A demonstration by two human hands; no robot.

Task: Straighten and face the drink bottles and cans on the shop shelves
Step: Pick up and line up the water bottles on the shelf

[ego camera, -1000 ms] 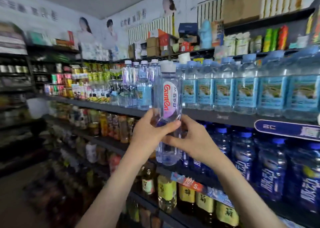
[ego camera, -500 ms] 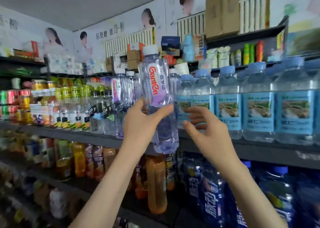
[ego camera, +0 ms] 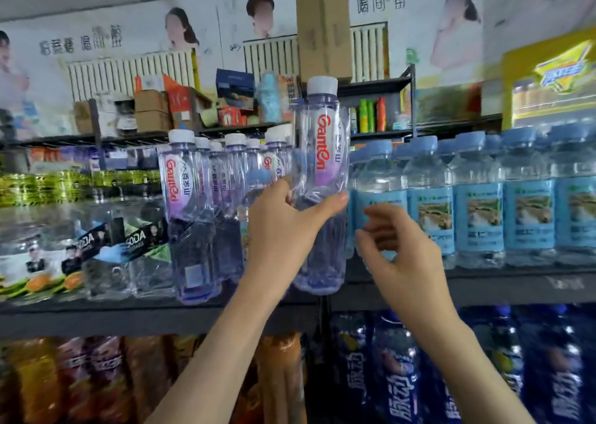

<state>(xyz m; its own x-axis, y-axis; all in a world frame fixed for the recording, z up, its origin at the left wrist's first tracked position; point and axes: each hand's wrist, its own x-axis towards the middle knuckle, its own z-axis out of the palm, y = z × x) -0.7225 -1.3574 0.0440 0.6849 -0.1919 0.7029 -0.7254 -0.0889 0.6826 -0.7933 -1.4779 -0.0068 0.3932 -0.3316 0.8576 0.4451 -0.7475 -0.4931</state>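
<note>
My left hand (ego camera: 283,227) grips a clear purple-tinted Ganten water bottle (ego camera: 322,153) with a white cap, held upright just in front of the dark shelf (ego camera: 483,285), its red label facing me. My right hand (ego camera: 400,249) hovers to the right of the bottle with loosely curled fingers, holding nothing, in front of the blue-label water bottles (ego camera: 477,204). A group of matching Ganten bottles (ego camera: 193,204) stands on the shelf just left of the held one.
Soda bottles (ego camera: 122,246) in plastic wrap fill the shelf's left part. Below are orange drink bottles (ego camera: 96,378) and dark blue bottles (ego camera: 396,375). Boxes and a tall carton (ego camera: 322,33) sit on the top shelf.
My right hand let go of the bottle and now hovers beside it. My left hand raised the bottle to the water shelf, and my view moved closer.
</note>
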